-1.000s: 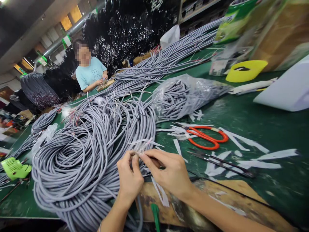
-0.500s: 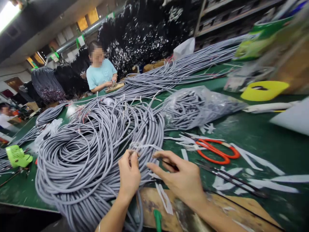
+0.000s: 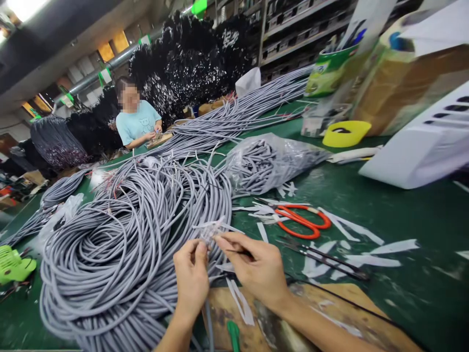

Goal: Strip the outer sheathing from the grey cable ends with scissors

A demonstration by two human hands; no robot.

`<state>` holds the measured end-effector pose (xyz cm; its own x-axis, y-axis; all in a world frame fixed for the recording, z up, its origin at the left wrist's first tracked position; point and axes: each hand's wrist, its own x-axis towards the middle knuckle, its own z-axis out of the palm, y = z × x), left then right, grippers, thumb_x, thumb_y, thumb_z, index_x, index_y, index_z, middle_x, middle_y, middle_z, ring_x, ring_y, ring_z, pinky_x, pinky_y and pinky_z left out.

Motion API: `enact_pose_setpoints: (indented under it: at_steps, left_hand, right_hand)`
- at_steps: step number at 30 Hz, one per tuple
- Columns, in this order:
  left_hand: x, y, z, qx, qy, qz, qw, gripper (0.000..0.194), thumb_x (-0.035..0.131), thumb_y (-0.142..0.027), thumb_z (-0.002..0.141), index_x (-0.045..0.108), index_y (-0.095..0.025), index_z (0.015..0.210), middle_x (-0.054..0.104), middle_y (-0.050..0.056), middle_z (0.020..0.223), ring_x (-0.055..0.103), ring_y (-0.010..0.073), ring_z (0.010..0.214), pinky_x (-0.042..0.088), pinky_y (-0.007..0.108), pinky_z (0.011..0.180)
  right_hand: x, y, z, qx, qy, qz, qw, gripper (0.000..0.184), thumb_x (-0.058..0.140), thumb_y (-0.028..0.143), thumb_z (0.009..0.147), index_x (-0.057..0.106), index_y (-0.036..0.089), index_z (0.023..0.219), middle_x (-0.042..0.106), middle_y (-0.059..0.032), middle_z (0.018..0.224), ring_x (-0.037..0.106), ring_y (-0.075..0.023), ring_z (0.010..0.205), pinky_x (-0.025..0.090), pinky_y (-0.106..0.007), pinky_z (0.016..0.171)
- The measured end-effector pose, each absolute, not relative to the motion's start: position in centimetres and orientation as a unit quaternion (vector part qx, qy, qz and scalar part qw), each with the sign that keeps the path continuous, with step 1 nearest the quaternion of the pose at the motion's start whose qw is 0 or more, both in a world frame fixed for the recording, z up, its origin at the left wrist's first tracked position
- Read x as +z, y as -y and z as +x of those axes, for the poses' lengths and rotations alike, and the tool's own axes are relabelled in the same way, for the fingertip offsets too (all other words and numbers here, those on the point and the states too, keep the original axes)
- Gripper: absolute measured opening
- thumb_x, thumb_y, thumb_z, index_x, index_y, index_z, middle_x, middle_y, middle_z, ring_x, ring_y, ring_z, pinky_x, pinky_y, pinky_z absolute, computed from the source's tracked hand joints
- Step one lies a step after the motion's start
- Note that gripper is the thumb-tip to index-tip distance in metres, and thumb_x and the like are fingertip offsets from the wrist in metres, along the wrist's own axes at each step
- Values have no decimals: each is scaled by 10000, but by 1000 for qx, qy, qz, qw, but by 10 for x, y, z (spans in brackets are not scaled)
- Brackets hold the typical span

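My left hand [image 3: 191, 274] is closed in a pinch, and a grey cable [image 3: 209, 320] runs down from below it. Its fingertips hide the cable's end. My right hand [image 3: 256, 266] is closed too, thumb and forefinger close to the left fingertips. A thin dark tool [image 3: 240, 252] shows across its fingers; its kind is unclear. Just beyond the fingertips lie a white strip [image 3: 233, 228] and some frayed pale wire ends, partly blurred. The large coiled bundle of grey cables [image 3: 120, 244] fills the table on the left.
Orange-handled scissors [image 3: 315, 225], dark tweezers [image 3: 330, 259] and white strips [image 3: 388, 261] lie to the right. Below my hands is a worn board [image 3: 220, 303] with a green-handled tool [image 3: 233, 335]. Behind stands a bag of cable pieces [image 3: 271, 161]. A person [image 3: 137, 122] sits across the table.
My right hand has come in to the left fingertips, its thumb and forefinger closing from a wider gap. The view has swung right, so things appear shifted left.
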<state>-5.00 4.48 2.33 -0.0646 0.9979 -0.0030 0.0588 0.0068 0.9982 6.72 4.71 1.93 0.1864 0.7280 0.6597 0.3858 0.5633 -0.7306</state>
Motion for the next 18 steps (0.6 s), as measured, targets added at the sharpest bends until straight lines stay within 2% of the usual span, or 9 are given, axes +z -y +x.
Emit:
enact_pose_setpoints:
  at_steps: [3,7,11,18]
  left_hand:
    - [32,-45,-51,495,-493,432,570,481,639,-599,599,425,-170,555,262,-108,426,138,10,331,112,152,310]
    - [38,-46,-55,500,-447,379,638,486,689,-576,559,435,-163,597,226,-133,413,82,-9,323,81,126,293]
    - [37,-46,-56,496,-430,377,653,467,695,-541,586,424,-161,591,237,-131,411,74,-15,321,80,115,280]
    - [38,-44,-53,487,-426,394,652,461,681,-528,615,392,-171,570,220,-129,423,77,-10,330,90,112,282]
  right_hand:
    - [20,-49,71,117,597,-482,631,171,517,313,812,589,162,777,457,61,453,374,-72,338,325,-180,338]
    - [17,-50,69,41,665,-477,573,217,441,286,872,576,172,746,573,11,570,539,-99,479,395,-192,483]
    - [14,-48,64,-10,703,-446,554,287,403,231,896,580,166,679,606,-12,589,573,-113,509,379,-209,509]
    - [16,-47,66,-14,701,-450,553,301,414,229,893,588,162,656,587,-6,561,556,-112,490,366,-216,505]
